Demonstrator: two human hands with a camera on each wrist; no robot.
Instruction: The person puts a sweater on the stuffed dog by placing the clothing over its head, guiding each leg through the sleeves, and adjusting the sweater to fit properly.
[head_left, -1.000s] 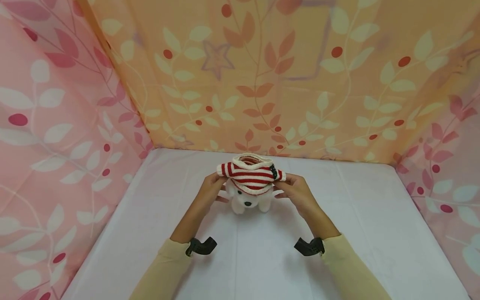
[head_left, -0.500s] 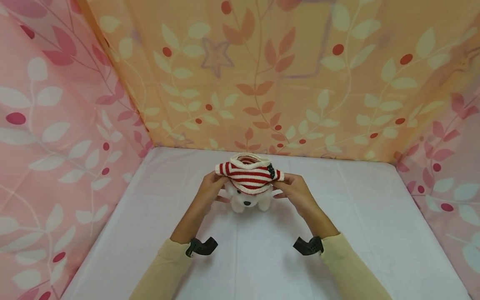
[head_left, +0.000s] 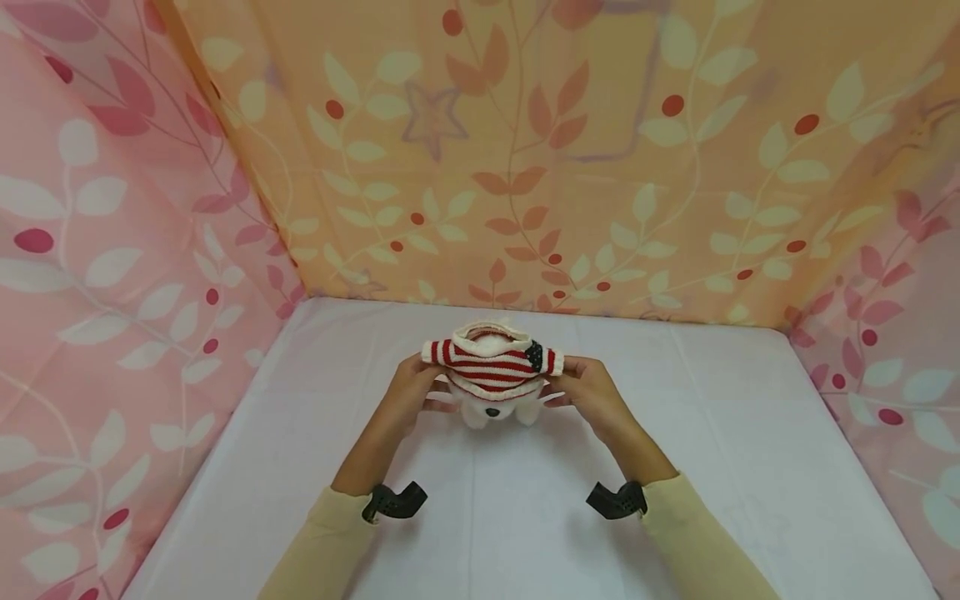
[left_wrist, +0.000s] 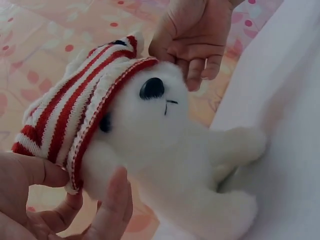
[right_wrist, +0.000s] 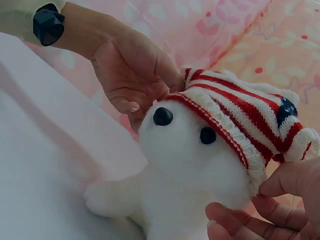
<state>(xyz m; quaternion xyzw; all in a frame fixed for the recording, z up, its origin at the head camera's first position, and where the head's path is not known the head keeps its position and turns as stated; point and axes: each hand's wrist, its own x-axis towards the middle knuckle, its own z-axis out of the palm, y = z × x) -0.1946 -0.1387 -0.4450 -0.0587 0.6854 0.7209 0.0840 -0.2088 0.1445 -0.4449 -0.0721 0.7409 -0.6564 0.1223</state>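
A white plush toy dog (right_wrist: 172,175) sits on the white surface, facing me, with a small red-and-white striped knitted sweater (head_left: 491,367) over the top of its head. White fur shows inside the sweater's neck opening. My left hand (head_left: 411,390) pinches the hem at one side between thumb and finger, its other fingers beside the toy's cheek. On the opposite side my right hand (head_left: 592,390) pinches the hem too. The black nose (left_wrist: 151,89) shows below the hem in all views. Both eyes are covered in the head view, though each wrist view shows one eye.
A white cloth (head_left: 480,517) covers the table. Leaf-patterned fabric walls stand around it, orange at the back (head_left: 517,150) and pink at the left (head_left: 135,275) and right (head_left: 892,333). Black wrist cameras (head_left: 397,500) are strapped near both sleeve cuffs.
The sweater has come lower over the toy's head, covering the eye seen before in the head view. White fur now shows in its neck opening. Both hands have moved slightly down with it.
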